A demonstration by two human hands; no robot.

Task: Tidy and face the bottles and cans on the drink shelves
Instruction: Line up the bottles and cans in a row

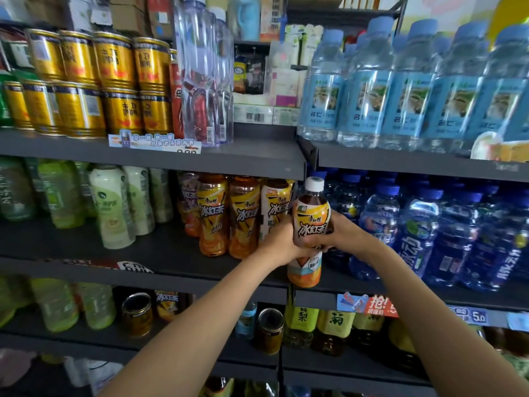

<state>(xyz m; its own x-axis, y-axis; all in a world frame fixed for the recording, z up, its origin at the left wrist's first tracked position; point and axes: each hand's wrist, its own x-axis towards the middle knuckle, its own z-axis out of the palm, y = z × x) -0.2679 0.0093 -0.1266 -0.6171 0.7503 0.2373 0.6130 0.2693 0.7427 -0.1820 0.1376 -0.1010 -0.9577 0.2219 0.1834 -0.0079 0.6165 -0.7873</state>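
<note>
An iced tea bottle (pixel 311 222) with a white cap and a yellow-orange label stands upright in front of the middle shelf (pixel 160 247), its label facing me. My left hand (pixel 282 243) grips its lower left side. My right hand (pixel 343 233) grips its right side, fingers curled behind it. Just left of it, three more iced tea bottles (pixel 243 216) stand in a row on the shelf. The bottle's base hangs near the shelf's front edge.
Blue sports-drink bottles (pixel 415 233) crowd the shelf to the right. Pale green bottles (pixel 114 207) stand left. Above are gold cans (pixel 114 84), tall clear water bottles (pixel 206 73) and blue-labelled water bottles (pixel 400 90). The lower shelf holds jars and green tea bottles (pixel 300 325).
</note>
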